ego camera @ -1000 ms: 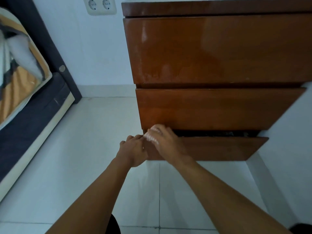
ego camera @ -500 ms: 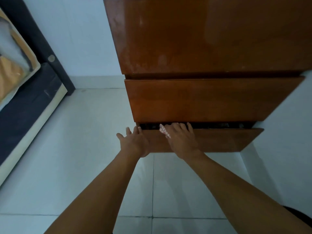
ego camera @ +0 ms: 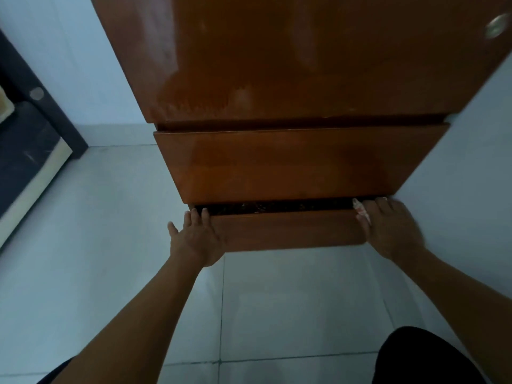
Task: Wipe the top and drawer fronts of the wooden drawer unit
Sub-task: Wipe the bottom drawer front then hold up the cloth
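Observation:
The wooden drawer unit (ego camera: pixel 291 65) fills the upper half of the view, glossy brown, with three drawer fronts. The bottom drawer (ego camera: pixel 288 230) stands slightly pulled out, a dark gap above it. My left hand (ego camera: pixel 198 239) lies flat with fingers spread on the left end of that drawer front. My right hand (ego camera: pixel 390 231) presses a small white-and-red cloth (ego camera: pixel 360 210) against the drawer's right end; only a strip of the cloth shows beside my fingers.
A pale tiled floor (ego camera: pixel 110 245) lies below. A dark bed frame with a mattress edge (ego camera: pixel 30 151) stands at the left. A white wall (ego camera: pixel 476 167) runs along the unit's right side. My dark-clothed knee (ego camera: pixel 426 358) sits at the bottom right.
My right hand has slid with the cloth from the left part of the bottom drawer front to its right end. My left hand stayed at the left end. The view moved closer and lower.

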`<state>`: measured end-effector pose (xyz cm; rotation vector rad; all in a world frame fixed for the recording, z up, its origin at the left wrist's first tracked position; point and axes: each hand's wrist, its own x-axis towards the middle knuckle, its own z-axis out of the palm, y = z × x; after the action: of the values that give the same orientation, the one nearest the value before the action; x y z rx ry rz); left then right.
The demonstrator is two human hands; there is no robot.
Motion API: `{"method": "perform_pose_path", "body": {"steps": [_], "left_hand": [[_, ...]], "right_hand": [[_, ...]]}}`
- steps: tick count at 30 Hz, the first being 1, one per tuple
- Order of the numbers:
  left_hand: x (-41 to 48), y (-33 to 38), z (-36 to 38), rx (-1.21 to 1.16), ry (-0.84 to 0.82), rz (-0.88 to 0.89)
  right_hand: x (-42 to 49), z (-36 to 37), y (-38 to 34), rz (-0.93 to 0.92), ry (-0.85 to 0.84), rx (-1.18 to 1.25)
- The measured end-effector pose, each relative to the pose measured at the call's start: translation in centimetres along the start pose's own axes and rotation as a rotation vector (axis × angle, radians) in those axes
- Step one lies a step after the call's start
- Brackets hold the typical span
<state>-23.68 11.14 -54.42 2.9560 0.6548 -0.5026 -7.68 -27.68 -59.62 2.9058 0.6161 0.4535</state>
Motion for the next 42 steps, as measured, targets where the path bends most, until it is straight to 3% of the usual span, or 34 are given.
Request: {"method": "perform_pose_path", "body": {"steps": [7,10,12,15,18,21,31,35,38,40,42], "left_hand": [[-0.1,-0.4,-0.9,-0.038,-0.067,0.031],[-0.1,-0.4,-0.8,-0.066,-0.075,0.021],[-0.1,-0.4,-0.9,-0.070,-0.079,0.021],[-0.1,-0.3,-0.9,-0.071,-0.089,0.026],[0.1,-0.5,-0.5,-0.051,-0.077,0.028],[0.1,-0.7,-0.3,-0.038,-0.070,0.025],[0.0,-0.8,0.0,-0.072,-0.050,0.023],[-0.1,-0.8,0.1,-0.075,-0.048,0.027],[-0.3,-0.8,0.1,-0.069,-0.045,0.028],[-0.3,-0.8,0.1,-0.070,-0.040,0.026],[-0.4,-0.8,0.1,-0.072,-0.037,0.028]], "right_hand": [[-0.2,-0.3,-1.5,0.111,-0.040,0.014],[-0.4,-1.4,-2.1,0.200,-0.004,0.132],[-0.6,-2.8,-3.8,0.305,0.135,0.302],[0.0,-4.3,-9.1,0.146,0.248,0.514],[0.6,-3.8,-15.4,-0.093,0.145,0.506],[0.0,-3.2,-18.0,-0.094,-0.006,0.381],[-1.4,0.1,-4.8,0.225,-0.052,0.204],[-1.1,0.8,-2.3,0.215,-0.048,0.220],[-0.1,-0.4,-3.1,0.332,0.030,0.386],[0.1,-1.7,-5.1,0.452,0.200,0.555],[-0.3,-2.9,-8.4,0.414,0.392,0.656]]}}
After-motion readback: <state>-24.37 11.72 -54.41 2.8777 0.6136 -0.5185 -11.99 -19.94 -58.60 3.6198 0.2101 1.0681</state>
